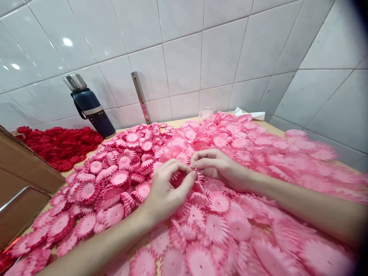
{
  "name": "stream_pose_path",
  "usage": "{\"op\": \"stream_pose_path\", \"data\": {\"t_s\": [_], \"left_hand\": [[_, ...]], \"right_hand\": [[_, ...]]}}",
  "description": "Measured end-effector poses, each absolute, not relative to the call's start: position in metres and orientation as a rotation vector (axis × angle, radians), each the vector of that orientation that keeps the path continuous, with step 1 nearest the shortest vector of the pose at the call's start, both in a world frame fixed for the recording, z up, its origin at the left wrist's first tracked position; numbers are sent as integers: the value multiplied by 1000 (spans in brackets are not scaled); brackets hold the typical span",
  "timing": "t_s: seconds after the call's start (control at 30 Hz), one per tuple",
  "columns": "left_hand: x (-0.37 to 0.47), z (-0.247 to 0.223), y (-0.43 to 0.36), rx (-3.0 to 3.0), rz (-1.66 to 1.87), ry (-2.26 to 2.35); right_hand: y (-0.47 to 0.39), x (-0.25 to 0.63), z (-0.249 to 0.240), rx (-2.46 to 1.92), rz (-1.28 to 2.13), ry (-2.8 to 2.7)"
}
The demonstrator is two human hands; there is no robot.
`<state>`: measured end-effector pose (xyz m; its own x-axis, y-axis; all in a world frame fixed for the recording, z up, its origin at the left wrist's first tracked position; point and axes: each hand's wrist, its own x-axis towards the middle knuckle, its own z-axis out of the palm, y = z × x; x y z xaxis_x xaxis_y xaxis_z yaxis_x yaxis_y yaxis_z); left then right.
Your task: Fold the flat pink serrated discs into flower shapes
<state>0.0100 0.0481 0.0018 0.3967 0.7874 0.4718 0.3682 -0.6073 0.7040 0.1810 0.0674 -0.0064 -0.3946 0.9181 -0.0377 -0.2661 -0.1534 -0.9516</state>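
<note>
Over the middle of a wide heap of pink fringed discs [215, 228], I see two bare hands brought together, fingertips meeting. The left hand [171, 182] curves in with its thumb and forefinger bent towards each other, leaving a rounded gap between them. The right hand [220, 166] comes from the other side, its fingers bent and their tips right beside the left thumb. Whether either set of fingers is pinching something small, I cannot tell from here; whatever lies at the tips is too small to make out.

The discs spread across most of the pale yellowish surface [273, 128], under and all around both hands, many with a small dark hole in the middle. Those on the left show deeper pink edges. Further left, a red pile [61, 145] lies between a cardboard box [24, 184] and a dark blue flask [96, 111] with a metal cap. By the tiled wall [184, 57] are a metal strip [140, 97], a clear cup [206, 113] and some white paper [253, 115].
</note>
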Motion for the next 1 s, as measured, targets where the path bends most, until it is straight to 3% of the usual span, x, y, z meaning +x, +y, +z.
{"op": "stream_pose_path", "data": {"t_s": [1.0], "left_hand": [[8,5,47,2085,1053,1050]], "right_hand": [[67,183,-9,-827,1725,-1224]]}}
